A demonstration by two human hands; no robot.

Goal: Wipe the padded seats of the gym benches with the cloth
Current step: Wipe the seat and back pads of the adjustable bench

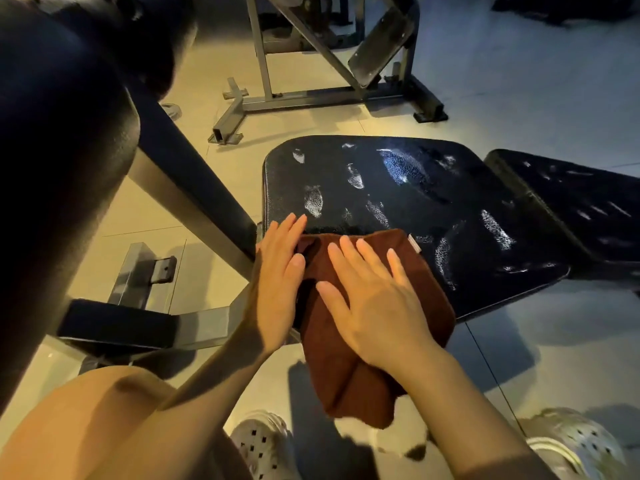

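The brown cloth (374,327) lay folded over the near edge of the black padded seat (398,202), its upper part flat on the pad and its lower part hanging off toward six o'clock, above the floor. The right hand (377,306) pressed down on the cloth with fingers straight and spread, gripping nothing. The left hand (277,271) lay flat too, fingers together, on the cloth's nine o'clock edge, with its fingertips reaching onto the bare pad.

From both hands, the unwiped stretch of the seat ran away toward twelve and two o'clock, and the seat's long axis carried on toward three o'clock, where the back pad (571,202) joined it. The right hand sat squarely on the cloth and nearer that stretch, so a push forward and to the right would probably fall to it.

Pale patches on the pad could have been glare, wear or damp; the dim light left that unsettled. A large dark padded part (62,150) filled the view at nine o'clock, blurred and cut off. The back pad ran out of view at three o'clock.
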